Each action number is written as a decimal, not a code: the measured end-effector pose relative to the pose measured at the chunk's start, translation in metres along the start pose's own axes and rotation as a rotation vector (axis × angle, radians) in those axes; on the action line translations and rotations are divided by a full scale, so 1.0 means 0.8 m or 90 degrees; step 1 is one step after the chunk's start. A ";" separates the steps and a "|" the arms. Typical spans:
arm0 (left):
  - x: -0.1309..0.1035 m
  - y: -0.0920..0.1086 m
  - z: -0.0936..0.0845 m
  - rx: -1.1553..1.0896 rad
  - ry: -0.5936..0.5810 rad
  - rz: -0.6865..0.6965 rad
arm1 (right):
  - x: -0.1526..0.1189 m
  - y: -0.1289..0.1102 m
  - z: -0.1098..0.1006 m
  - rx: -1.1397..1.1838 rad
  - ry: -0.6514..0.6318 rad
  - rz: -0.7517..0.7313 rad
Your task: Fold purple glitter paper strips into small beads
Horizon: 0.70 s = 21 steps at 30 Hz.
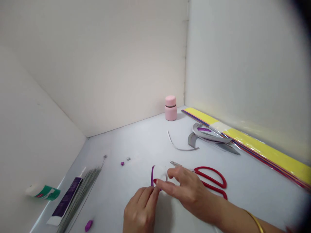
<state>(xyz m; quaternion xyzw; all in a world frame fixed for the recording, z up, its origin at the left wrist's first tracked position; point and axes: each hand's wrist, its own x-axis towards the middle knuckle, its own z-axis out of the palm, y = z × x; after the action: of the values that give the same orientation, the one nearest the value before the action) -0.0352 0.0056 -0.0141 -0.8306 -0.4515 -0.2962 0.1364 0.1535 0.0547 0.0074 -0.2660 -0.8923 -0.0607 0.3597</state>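
Observation:
A thin purple strip [152,174] stands up just beyond the closed fingertips of my left hand [141,210], which pinch its lower end. From the right, my right hand [187,191] reaches in, its thumb with a red nail touching the left fingertips and its index finger bent above. Whether anything lies between the right thumb and index finger is unclear; a small greyish strip [166,177] shows beside them. Red-handled scissors [211,177] lie partly under my right hand and forearm, blades pointing left.
Small purple [122,163] and silver [128,159] pieces lie ahead. Left are a purple tube [66,199], grey wires [80,197], a green-white tube [47,192] and a purple lump [88,225]. Beyond are a pink bottle [170,108], grey strips [209,137] and a yellow pack [255,144].

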 end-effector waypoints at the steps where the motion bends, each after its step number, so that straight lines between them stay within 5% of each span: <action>1: 0.001 -0.001 -0.001 -0.003 0.000 0.007 | 0.000 0.000 0.000 -0.008 -0.010 -0.017; 7: -0.001 -0.022 -0.019 0.081 0.036 -0.044 | 0.000 0.026 0.001 -0.062 -0.056 0.081; 11: -0.005 -0.048 -0.036 0.271 0.074 -0.210 | -0.006 0.048 0.002 -0.046 -0.067 0.087; 14: -0.004 -0.059 -0.040 0.310 0.015 -0.289 | -0.011 0.047 0.006 -0.020 -0.091 0.083; 21: 0.006 -0.013 -0.014 0.178 0.112 -0.086 | -0.006 0.015 0.011 0.036 -0.182 0.097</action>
<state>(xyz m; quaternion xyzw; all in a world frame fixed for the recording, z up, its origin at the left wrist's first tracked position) -0.0464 0.0089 -0.0026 -0.7420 -0.5298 -0.3103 0.2694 0.1573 0.0658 -0.0034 -0.3283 -0.9130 0.0302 0.2404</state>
